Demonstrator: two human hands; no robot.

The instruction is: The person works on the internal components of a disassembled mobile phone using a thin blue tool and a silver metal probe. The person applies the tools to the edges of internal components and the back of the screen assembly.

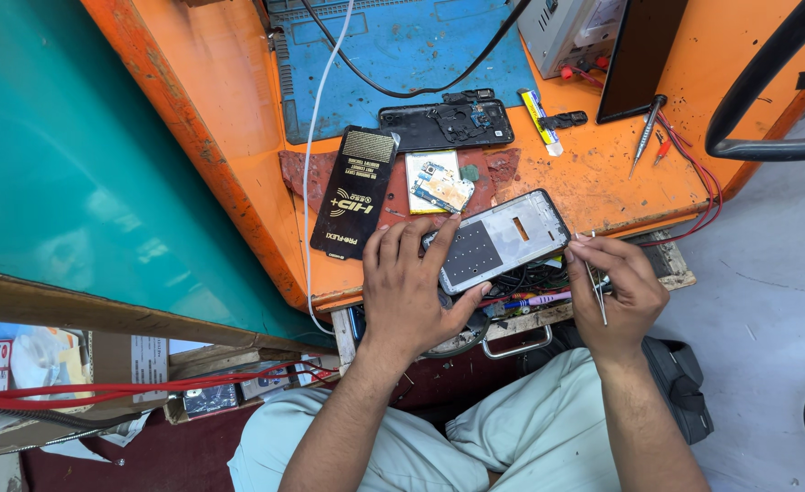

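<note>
With the left hand (409,290) clamping the opened phone frame (498,241) and the right hand (623,296) apparently pinching tweezers (595,290), brace both wrists against the surface (603,178).

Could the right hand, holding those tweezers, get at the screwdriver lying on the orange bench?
Probably yes: the screwdriver lies uncovered beyond the right hand, with bare bench between, though the tweezers occupy its fingers.
</note>
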